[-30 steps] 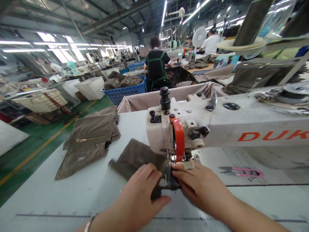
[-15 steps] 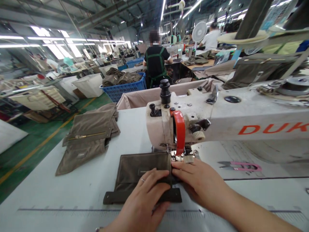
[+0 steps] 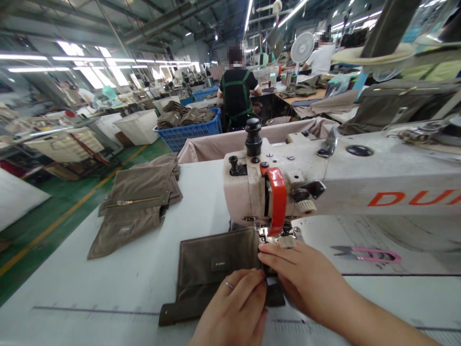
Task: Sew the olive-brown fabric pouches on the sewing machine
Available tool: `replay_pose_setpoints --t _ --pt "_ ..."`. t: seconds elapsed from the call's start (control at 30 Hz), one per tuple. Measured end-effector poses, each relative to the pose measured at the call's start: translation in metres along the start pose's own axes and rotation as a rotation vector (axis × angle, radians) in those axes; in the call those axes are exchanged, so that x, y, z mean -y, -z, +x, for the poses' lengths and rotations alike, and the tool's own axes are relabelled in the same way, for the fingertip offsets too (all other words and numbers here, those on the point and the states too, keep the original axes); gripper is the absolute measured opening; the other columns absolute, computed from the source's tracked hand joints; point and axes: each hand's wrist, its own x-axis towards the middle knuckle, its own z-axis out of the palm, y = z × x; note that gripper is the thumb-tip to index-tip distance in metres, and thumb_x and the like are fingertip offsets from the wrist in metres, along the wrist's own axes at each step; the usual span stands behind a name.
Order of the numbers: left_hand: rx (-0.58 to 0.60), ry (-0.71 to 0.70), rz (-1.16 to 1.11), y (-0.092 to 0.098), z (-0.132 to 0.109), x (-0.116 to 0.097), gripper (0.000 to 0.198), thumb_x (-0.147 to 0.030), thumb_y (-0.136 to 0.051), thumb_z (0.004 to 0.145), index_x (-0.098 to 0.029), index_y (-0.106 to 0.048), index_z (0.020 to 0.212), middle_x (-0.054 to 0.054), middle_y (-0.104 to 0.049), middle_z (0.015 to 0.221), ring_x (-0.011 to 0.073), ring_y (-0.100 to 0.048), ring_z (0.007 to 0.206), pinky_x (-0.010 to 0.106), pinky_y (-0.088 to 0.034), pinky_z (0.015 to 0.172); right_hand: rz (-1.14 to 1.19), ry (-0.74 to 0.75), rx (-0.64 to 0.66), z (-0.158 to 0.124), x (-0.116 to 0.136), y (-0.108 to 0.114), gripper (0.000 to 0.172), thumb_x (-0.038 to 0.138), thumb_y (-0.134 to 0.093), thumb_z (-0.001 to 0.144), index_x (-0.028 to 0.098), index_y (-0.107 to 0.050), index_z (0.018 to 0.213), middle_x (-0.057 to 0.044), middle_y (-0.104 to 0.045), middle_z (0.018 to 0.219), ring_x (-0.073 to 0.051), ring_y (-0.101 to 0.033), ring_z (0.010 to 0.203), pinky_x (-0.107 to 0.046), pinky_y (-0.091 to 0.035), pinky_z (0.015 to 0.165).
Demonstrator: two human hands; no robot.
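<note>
Beneath the sewing machine, olive canvas panel, left hand fingers pinching its edge, right hand fingers outstretched

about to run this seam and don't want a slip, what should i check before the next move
1. Olive fabric panel flat on the table, edge at the presser foot: ok.
2. Left hand and right hand both on the panel: ok.
3. Right fingertips away from the needle area: not ok, they look very close.
4. Presser foot lowered: cannot tell.
5. Dark strap lined up along the near edge: cannot tell, hands cover part.
6. Pink thread snips out of the way: ok.
</note>
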Motion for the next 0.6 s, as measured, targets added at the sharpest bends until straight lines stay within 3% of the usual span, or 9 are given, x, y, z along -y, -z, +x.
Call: replay_pose_setpoints --t 0.13,0.23,0.4,0.6 --pt "0.037 0.18 -0.12 0.007 -0.001 0.003 0.032 -0.012 -0.062 0.076 -0.018 -0.061 0.107 0.007 -0.064 0.109 0.0259 -0.058 0.1 0.043 -0.054 0.087 0.098 -0.049 -0.057 0.0 -0.004 0.004 0.027 0.008 -0.044 0.088 0.017 -0.066 0.101 -0.007 -0.068 0.104 -0.022 -0.059 0.095 -0.039 -0.051 0.084" --pt "0.019 0.29 -0.232 0.011 -0.002 0.007 0.031 -0.006 -0.062 0.073 -0.02 -0.06 0.101 0.006 -0.061 0.109 0.0234 -0.056 0.101 0.039 -0.052 0.09 0.126 -0.044 0.015 0.0 -0.004 0.007 0.027 0.009 -0.048 0.087 0.021 -0.065 0.104 -0.005 -0.066 0.102 -0.021 -0.057 0.096 -0.039 -0.05 0.083" --pt "-0.02 0.211 -0.232 0.011 -0.006 0.012 0.027 -0.01 -0.057 0.08 -0.02 -0.057 0.105 0.008 -0.059 0.12 0.0232 -0.053 0.114 0.038 -0.049 0.097 0.076 -0.04 0.162 0.001 -0.002 0.009 0.024 0.012 -0.053 0.083 0.023 -0.063 0.102 -0.005 -0.062 0.114 -0.024 -0.055 0.101 -0.043 -0.048 0.088" --pt "-0.002 0.082 -0.09 0.003 -0.006 0.009 0.028 -0.012 -0.052 0.084 -0.016 -0.058 0.111 0.009 -0.062 0.12 0.0233 -0.057 0.113 0.037 -0.051 0.098 0.045 -0.027 0.125 0.0 0.0 0.006 0.027 0.009 -0.05 0.084 0.02 -0.063 0.104 -0.004 -0.064 0.113 -0.022 -0.057 0.1 -0.04 -0.047 0.089"
